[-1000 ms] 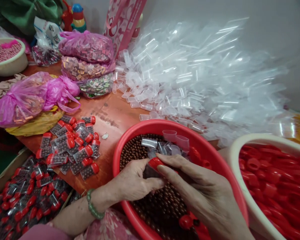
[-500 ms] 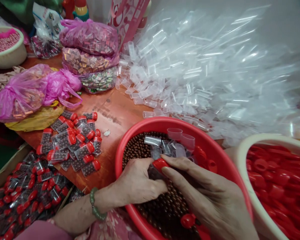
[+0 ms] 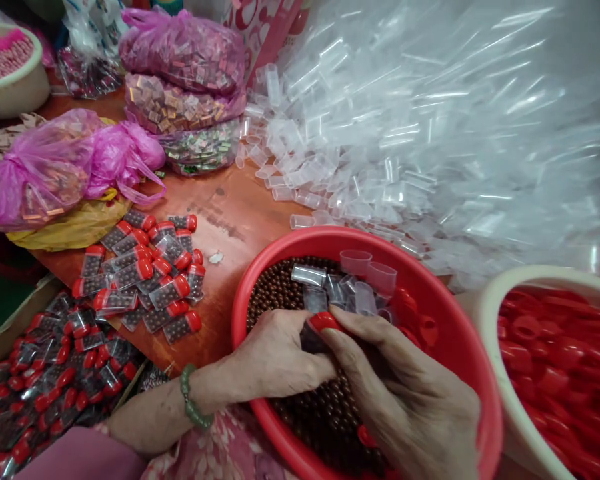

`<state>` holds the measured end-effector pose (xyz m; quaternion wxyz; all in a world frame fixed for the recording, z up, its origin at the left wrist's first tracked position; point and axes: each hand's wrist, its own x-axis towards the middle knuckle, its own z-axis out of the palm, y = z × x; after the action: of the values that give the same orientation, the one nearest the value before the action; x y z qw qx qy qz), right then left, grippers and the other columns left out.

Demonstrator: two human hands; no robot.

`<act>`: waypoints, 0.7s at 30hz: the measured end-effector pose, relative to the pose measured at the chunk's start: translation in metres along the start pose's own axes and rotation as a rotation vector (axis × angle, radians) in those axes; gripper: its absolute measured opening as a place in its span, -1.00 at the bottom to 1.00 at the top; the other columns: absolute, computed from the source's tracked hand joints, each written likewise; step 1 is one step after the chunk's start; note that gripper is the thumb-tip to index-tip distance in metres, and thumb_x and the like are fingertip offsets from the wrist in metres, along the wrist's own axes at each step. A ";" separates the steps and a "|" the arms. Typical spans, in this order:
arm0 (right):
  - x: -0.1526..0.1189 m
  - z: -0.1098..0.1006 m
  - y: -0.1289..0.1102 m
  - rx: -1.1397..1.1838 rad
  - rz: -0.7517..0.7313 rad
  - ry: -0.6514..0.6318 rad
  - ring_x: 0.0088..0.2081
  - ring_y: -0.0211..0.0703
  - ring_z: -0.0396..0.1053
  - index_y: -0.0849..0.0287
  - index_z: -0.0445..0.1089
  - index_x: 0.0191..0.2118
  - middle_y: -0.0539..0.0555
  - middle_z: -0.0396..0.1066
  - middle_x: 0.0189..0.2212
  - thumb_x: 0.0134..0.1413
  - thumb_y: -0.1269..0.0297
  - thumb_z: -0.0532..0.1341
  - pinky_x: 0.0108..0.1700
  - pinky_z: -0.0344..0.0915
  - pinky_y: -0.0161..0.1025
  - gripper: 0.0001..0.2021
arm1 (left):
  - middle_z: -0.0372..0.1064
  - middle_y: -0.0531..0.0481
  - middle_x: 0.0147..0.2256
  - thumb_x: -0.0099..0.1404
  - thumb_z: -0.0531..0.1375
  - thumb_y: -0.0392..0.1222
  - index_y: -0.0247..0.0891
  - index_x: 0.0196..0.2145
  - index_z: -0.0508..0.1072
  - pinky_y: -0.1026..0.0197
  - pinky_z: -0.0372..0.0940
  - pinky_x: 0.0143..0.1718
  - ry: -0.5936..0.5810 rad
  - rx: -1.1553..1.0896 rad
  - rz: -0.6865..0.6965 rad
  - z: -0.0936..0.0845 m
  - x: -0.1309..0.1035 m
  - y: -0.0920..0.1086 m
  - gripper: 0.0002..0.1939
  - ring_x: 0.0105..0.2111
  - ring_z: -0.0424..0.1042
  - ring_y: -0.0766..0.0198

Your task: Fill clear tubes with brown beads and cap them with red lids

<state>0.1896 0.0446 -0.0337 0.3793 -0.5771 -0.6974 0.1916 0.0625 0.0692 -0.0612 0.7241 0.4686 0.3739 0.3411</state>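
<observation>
Over a red basin (image 3: 480,347), my left hand (image 3: 275,353) is closed around a small clear plastic container (image 3: 311,340) with dark contents. My right hand (image 3: 405,380) pinches the container's red cap (image 3: 326,321) between thumb and fingers, and the cap sits on the container's end. Beneath both hands lie many shiny brown balls (image 3: 275,290). Clear containers (image 3: 335,288) rest on the balls at the basin's far side, with red caps (image 3: 427,330) to their right. Part of the held container is hidden by my fingers.
Capped containers (image 3: 133,273) lie on the orange table (image 3: 230,200), and more fill a box (image 3: 45,373) at lower left. Clear containers (image 3: 320,147) are heaped at the back. A cream tub (image 3: 485,300) of red caps stands right. Pink bags (image 3: 180,60) sit behind.
The view has tilted down slightly. My right hand has shifted a little and now covers more of the loose red cap below it. Both hands keep their hold on the container and its cap.
</observation>
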 end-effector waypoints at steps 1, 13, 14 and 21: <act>0.000 0.001 0.001 -0.027 -0.032 0.012 -0.32 -0.20 0.50 0.08 0.46 -0.14 0.01 0.53 -0.31 0.14 0.42 0.24 -0.22 0.48 -0.25 -0.82 | 0.36 0.08 -0.42 0.08 0.17 -0.33 -0.32 -0.42 0.46 0.30 0.27 -0.25 -0.007 -0.030 -0.002 0.000 0.000 0.000 -0.92 -0.32 0.34 0.30; 0.003 -0.001 0.021 -0.543 -0.556 -0.126 -0.22 0.16 0.43 0.48 0.02 0.26 0.39 0.41 -0.20 0.20 0.00 0.09 -0.28 0.39 0.00 -0.30 | 0.24 0.19 -0.64 -0.17 0.43 -0.12 -0.33 -0.58 0.34 0.36 0.10 -0.53 -0.097 -0.507 -0.347 -0.005 0.003 0.014 -0.65 -0.61 0.19 0.48; 0.003 0.001 0.021 -0.561 -0.572 -0.105 -0.23 0.15 0.43 0.50 0.03 0.25 0.38 0.42 -0.21 0.20 0.06 0.10 -0.28 0.39 0.00 -0.33 | 0.26 0.19 -0.64 -0.20 0.45 -0.12 -0.34 -0.58 0.35 0.36 0.12 -0.50 -0.092 -0.531 -0.351 -0.004 0.003 0.014 -0.63 -0.60 0.20 0.49; 0.005 -0.002 0.021 -0.577 -0.648 -0.109 -0.28 0.05 0.43 0.50 0.16 0.15 0.33 0.44 -0.28 0.14 0.13 0.14 -0.27 0.38 -0.10 -0.41 | 0.33 0.16 -0.61 -0.26 0.48 -0.07 -0.35 -0.57 0.39 0.33 0.17 -0.44 -0.138 -0.610 -0.356 -0.001 0.001 0.007 -0.58 -0.57 0.27 0.46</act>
<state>0.2046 0.0542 -0.0459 0.2055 -0.4001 -0.8863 -0.1098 0.0612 0.0731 -0.0552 0.9023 0.1802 0.2807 0.2730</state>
